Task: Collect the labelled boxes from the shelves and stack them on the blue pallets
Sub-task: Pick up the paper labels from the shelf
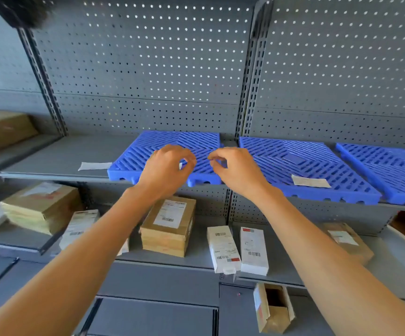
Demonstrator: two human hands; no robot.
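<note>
Three blue slatted pallets lie side by side on the upper grey shelf: left pallet (128,161), middle pallet (318,166), right pallet (390,170). My left hand (170,168) and my right hand (235,166) hover over the front of the left pallet, fingers curled in a pinch with nothing visible in them. On the shelf below stand a brown labelled box (167,226), two white labelled boxes (223,248) (253,251), another white box (79,226) partly behind my left forearm, and a brown box (347,241) at right.
A loose paper label (94,166) lies on the upper shelf left of the pallets; another label (310,181) lies on the middle pallet. Stacked brown boxes (41,207) sit at lower left, a large carton (0,129) upper left, an open carton (273,309) at the bottom.
</note>
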